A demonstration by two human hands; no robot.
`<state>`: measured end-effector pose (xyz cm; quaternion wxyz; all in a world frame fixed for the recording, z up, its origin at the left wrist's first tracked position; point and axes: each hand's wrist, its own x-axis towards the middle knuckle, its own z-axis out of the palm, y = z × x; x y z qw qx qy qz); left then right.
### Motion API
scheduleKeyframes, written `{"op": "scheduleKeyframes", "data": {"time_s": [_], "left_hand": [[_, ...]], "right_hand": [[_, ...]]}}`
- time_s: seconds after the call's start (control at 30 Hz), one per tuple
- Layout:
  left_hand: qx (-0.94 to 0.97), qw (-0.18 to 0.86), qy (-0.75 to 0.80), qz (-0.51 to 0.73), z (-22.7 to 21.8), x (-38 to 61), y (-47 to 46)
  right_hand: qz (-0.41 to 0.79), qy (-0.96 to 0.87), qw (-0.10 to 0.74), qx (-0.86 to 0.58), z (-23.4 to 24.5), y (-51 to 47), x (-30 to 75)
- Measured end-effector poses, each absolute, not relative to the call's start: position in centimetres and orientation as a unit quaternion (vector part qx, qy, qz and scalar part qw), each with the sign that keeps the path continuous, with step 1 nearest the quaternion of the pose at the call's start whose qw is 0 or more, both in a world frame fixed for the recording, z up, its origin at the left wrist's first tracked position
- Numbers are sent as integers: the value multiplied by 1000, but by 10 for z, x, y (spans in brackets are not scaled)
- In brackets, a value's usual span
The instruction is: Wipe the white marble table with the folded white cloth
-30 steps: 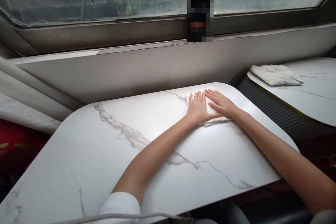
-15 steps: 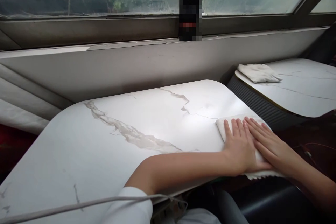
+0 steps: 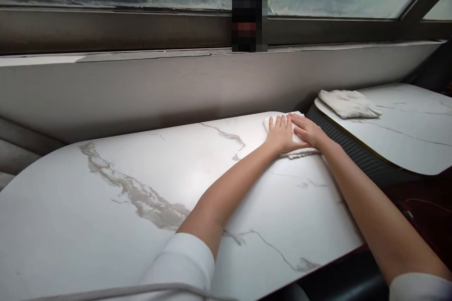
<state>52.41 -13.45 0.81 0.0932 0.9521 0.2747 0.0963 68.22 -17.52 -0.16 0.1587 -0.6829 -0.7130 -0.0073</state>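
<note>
A folded white cloth point(image 3: 302, 153) lies flat on the white marble-patterned table point(image 3: 70, 211), close to its far right corner. My left hand point(image 3: 280, 137) rests palm down on the cloth, its fingers spread and stretched away from me. Beside it, my right hand point(image 3: 309, 132) also presses flat on the cloth with fingers extended, touching or slightly overlapping the left. Both arms reach forward across the table. Much of the cloth is hidden under the hands.
A second marble-patterned table point(image 3: 416, 127) stands to the right across a gap, with another folded white cloth point(image 3: 349, 103) on its near left corner. A grey wall panel point(image 3: 141, 94) runs behind the tables under the windows. A grey cable point(image 3: 141, 289) crosses the bottom left.
Both hands and the cloth under them have moved from the table's near right edge to its far right corner. My arms are now stretched out further. The view has shifted slightly.
</note>
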Motion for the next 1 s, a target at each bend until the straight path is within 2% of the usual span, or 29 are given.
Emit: {"op": "scheduleKeyframes", "data": {"time_s": [0.27, 0.5, 0.6, 0.73, 0.83, 1.0], "left_hand": [[947, 82, 293, 98, 7, 523, -136], [962, 97, 223, 123, 8, 483, -209], [967, 125, 170, 142, 14, 445, -246], [958, 218, 134, 125, 27, 398, -275], [944, 263, 167, 106, 31, 380, -278], [936, 205, 252, 133, 21, 380, -245]], "right_hand": [[9, -715, 205, -668, -8, -176, 692], [-47, -730, 168, -660, -10, -273, 655], [-82, -743, 141, -649, -9, -326, 617], [-136, -736, 111, -654, -10, -367, 561], [-161, -723, 110, -663, -13, -369, 527], [-140, -700, 94, -694, -11, -322, 504]]}}
